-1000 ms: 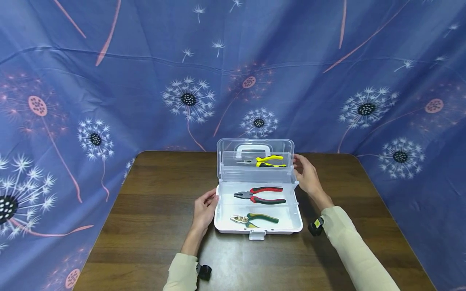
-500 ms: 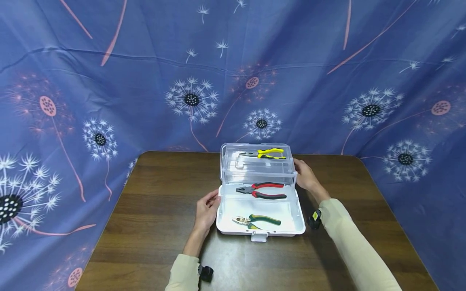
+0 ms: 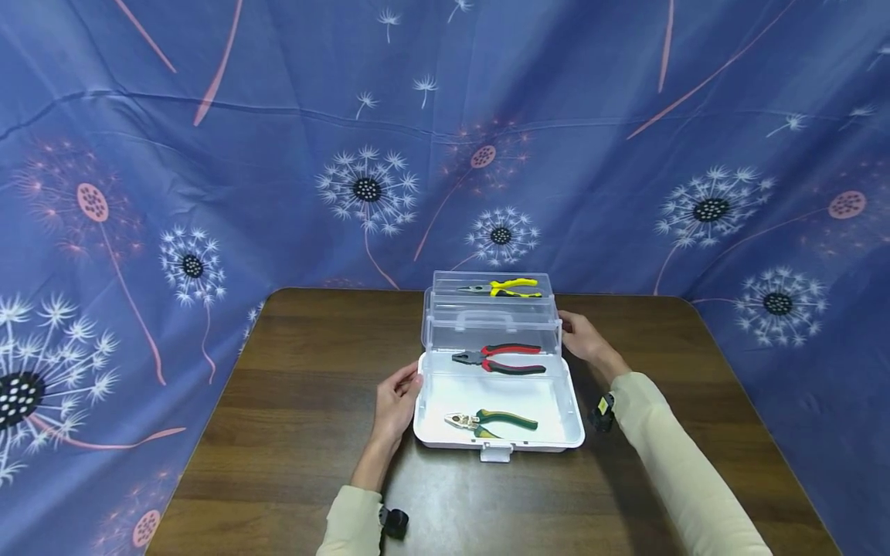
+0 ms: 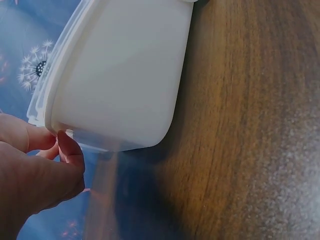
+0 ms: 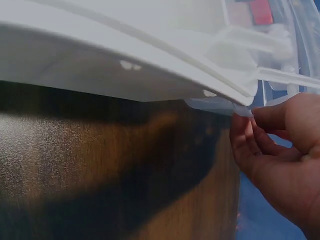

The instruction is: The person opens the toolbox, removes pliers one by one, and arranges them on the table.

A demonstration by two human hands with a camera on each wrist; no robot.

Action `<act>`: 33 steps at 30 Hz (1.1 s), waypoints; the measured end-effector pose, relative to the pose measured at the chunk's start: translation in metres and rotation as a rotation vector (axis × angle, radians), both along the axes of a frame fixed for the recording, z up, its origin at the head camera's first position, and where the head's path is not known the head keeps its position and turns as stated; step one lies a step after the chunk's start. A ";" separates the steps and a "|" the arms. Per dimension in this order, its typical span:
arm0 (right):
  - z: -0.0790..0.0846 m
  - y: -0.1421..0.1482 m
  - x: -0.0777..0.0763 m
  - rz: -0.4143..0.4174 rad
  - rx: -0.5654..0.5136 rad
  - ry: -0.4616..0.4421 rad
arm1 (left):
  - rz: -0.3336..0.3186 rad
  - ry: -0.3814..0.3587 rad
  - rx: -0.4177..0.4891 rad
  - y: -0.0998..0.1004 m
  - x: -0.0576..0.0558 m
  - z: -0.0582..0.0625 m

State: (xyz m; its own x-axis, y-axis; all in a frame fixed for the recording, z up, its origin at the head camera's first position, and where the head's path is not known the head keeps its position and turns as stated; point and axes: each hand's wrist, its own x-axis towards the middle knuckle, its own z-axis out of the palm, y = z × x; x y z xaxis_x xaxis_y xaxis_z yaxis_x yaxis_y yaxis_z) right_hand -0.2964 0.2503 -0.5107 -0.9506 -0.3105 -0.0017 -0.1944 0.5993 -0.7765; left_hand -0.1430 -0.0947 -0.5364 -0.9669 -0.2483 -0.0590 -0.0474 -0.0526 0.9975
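Note:
A white toolbox (image 3: 570, 421) stands with its clear lid (image 3: 426, 320) tipped back behind the raised, stepped clear trays (image 3: 445, 313). Green-handled combination pliers (image 3: 511, 418) lie in the base. Red-and-black combination pliers (image 3: 514, 370) sit on the lower tray, and yellow-and-black long-nose pliers (image 3: 516, 283) on the top one. My left hand (image 3: 395, 401) pinches the lid's edge at the left back corner, where thumb and fingertips meet in the left wrist view. On the right, my right hand (image 5: 285, 155) pinches the lid's translucent edge between thumb and fingers.
The brown wooden table (image 3: 299, 425) ends just behind the toolbox, against a blue dandelion-print cloth (image 3: 278, 154). A white latch (image 3: 495, 452) juts from the toolbox's front. Dark cameras, such as the left wrist camera (image 3: 396, 523), are worn on both wrists.
The lid has swung back and down behind the toolbox, and the trays with the yellow and red pliers have shifted up and back. My right hand has lowered slightly along with the lid.

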 end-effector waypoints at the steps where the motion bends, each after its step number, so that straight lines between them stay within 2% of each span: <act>1: 0.000 0.001 0.000 -0.001 -0.001 -0.006 | -0.001 -0.001 -0.002 0.000 0.000 0.000; 5: 0.004 0.002 0.001 -0.005 -0.014 -0.045 | -0.001 -0.011 -0.002 -0.001 -0.002 -0.002; 8: 0.008 0.005 0.004 -0.032 -0.028 -0.121 | -0.004 -0.015 0.001 -0.002 -0.003 -0.004; 13: 0.020 0.013 0.009 -0.052 -0.126 -0.216 | -0.010 -0.023 -0.014 -0.003 -0.002 -0.004; 17: 0.034 0.018 0.011 -0.074 -0.192 -0.198 | -0.013 -0.028 -0.015 -0.002 -0.001 -0.001; 20: 0.045 0.020 0.009 -0.095 -0.202 -0.167 | -0.011 -0.031 -0.018 -0.002 -0.001 0.000; 22: 0.052 0.020 0.006 -0.108 -0.199 -0.143 | -0.013 -0.036 -0.019 -0.001 0.001 0.006; 27: 0.068 0.016 -0.002 -0.132 -0.184 -0.057 | -0.010 -0.045 -0.029 -0.003 0.001 0.005; 28: 0.071 0.014 -0.003 -0.136 -0.178 -0.043 | -0.007 -0.049 -0.032 -0.003 0.000 0.001; 33: 0.083 0.003 -0.007 -0.148 -0.084 0.016 | -0.003 -0.049 -0.033 -0.002 -0.001 -0.002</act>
State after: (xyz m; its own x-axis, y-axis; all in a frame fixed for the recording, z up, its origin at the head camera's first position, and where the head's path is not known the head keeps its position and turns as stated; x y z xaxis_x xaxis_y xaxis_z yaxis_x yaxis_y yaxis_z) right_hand -0.3037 0.2530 -0.4273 -0.9856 -0.1659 0.0341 -0.1220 0.5556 -0.8225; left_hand -0.1439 -0.0967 -0.5386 -0.9639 -0.2476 -0.0982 -0.0965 -0.0190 0.9951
